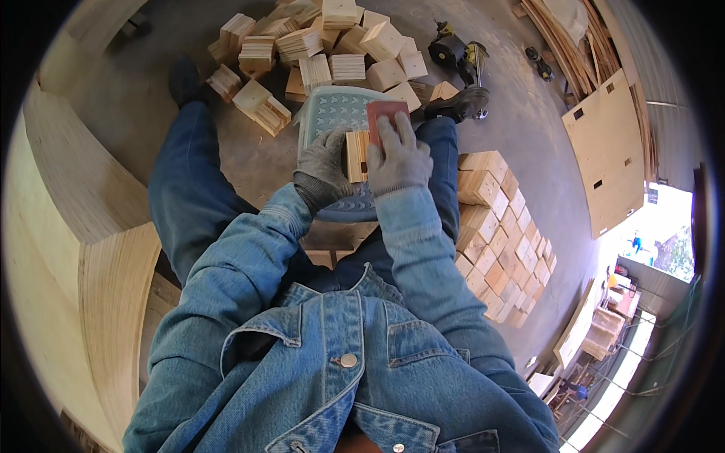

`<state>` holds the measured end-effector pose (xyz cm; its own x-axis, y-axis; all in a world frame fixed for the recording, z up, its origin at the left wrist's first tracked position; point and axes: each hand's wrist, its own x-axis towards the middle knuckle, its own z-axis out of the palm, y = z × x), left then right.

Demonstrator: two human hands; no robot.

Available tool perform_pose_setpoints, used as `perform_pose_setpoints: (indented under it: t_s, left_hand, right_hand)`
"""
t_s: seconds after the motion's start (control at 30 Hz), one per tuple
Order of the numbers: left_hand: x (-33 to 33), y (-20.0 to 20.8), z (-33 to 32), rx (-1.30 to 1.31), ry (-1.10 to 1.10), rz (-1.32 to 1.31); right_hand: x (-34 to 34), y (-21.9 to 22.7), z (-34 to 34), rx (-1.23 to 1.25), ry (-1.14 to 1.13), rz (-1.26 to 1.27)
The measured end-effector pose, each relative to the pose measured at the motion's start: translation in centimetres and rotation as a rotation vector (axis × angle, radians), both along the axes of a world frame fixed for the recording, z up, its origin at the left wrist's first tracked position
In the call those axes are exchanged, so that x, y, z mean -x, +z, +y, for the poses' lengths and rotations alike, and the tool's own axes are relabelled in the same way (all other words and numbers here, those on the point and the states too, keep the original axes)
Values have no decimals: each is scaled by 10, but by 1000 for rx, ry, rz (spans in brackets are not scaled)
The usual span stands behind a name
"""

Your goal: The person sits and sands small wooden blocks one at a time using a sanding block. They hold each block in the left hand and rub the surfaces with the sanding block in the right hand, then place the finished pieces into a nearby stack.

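Note:
A small light wooden block (pixel 356 157) with layered edges stands over a pale blue-green plastic stool (pixel 340 102) between my knees. My left hand (pixel 323 162), in a grey glove, grips the block from its left side. In my right hand (pixel 400 155), also gloved in grey, is a reddish-brown sanding block (pixel 387 112), held under outstretched fingers against the wooden block's right side. The wooden block's underside and the left fingertips are partly hidden.
Loose layered wooden blocks (pixel 302 45) lie heaped on the floor beyond the stool. To my right, more blocks (pixel 502 241) are stacked in rows. Yellow-and-black power tools (pixel 457 53) rest near my right foot. Large plywood boards (pixel 83 151) stand at my left; another panel (pixel 608 151) leans far right.

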<state>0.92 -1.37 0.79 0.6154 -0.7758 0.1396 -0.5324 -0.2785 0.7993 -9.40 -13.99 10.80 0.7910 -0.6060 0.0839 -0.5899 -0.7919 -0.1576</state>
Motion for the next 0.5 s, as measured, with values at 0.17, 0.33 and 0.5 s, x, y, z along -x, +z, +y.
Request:
perform_pose_setpoints:
  t_s: [0.17,0.33,0.5]
  left_hand:
    - [-1,-9,-3,-43,-2,-13]
    - [-6,-11,-3,-114,-42,44]
    - [-4,6,0,-42,-48,-112]
  right_hand:
    - [-39,3,-20,-13,-38,103]
    - [-1,4,5,-23,18,66]
    - [77,11,44,-27,74,26]
